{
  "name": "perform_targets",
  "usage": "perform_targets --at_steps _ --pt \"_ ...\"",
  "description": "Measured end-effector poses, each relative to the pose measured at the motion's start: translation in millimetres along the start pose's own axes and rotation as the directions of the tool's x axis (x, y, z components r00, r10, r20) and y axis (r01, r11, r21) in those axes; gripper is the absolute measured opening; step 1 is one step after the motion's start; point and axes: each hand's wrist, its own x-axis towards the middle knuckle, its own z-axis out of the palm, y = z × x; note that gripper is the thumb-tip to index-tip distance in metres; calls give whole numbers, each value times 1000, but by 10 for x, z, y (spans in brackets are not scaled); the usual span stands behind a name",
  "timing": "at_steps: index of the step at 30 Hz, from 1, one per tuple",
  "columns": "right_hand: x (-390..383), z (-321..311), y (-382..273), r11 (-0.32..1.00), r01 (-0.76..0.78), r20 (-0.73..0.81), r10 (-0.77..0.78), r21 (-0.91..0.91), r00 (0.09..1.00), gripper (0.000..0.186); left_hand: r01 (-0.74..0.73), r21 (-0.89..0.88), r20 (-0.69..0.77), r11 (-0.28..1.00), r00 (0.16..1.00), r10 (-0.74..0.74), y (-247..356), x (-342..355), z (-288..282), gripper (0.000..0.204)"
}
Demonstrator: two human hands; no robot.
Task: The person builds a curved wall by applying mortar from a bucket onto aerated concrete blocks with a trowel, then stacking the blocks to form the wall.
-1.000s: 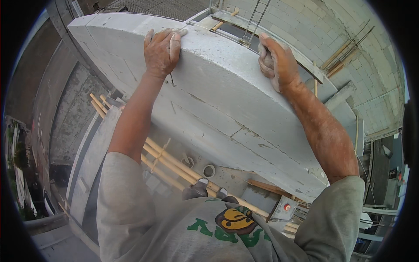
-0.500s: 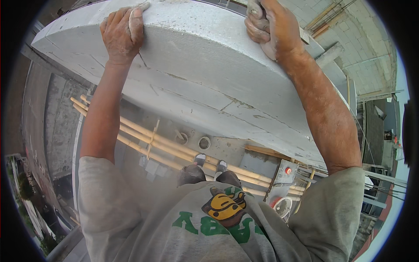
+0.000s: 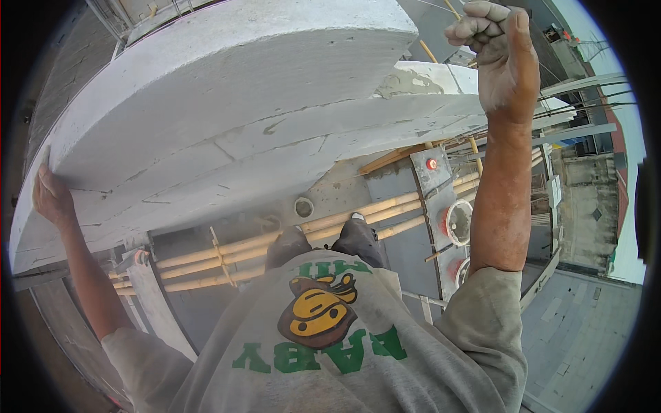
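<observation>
A curved wall of white blocks (image 3: pixel 255 96), marked by rough joints and a chamfered top edge, fills the upper middle. My left hand (image 3: pixel 52 193) grips that edge at the far left, its fingertips partly lost against it. My right hand (image 3: pixel 499 62) is raised off to the right of the wall's end, palm showing, fingers loosely curled with the thumb apart and nothing visible in them. A lower ledge (image 3: pixel 420 81) with patches of grey mortar lies behind the right wrist.
Bamboo poles (image 3: pixel 227 252) run below me past my legs, above a dusty grey level holding a small bucket (image 3: pixel 303 206). A board (image 3: pixel 430 189) carries a round red object (image 3: pixel 432 164), with white buckets (image 3: pixel 458 221) beside it. Rods and neighbouring roofs lie right.
My view has turned rightward along the wall, showing its end. My left hand is now far left on the edge; my right hand has come away from the top edge.
</observation>
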Motion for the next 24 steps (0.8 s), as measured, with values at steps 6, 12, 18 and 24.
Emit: perform_targets --at_steps 6,12,18,24 --pt "-3152 -1463 1360 376 -891 -647 751 254 133 43 411 83 -357 908 862 -358 423 -611 245 56" --pt "-6535 -1843 1985 -427 -807 -621 778 -408 -97 57 923 -277 548 266 379 -746 1492 -3053 1311 53" --pt "-6340 -2728 2524 -496 -852 -500 787 -164 -362 58 473 -166 977 865 -42 210 4507 -4097 1066 47" --pt "-6245 -3415 3788 -84 -986 -528 836 141 -147 41 154 -260 890 953 -344 298 6209 -3827 1504 51"
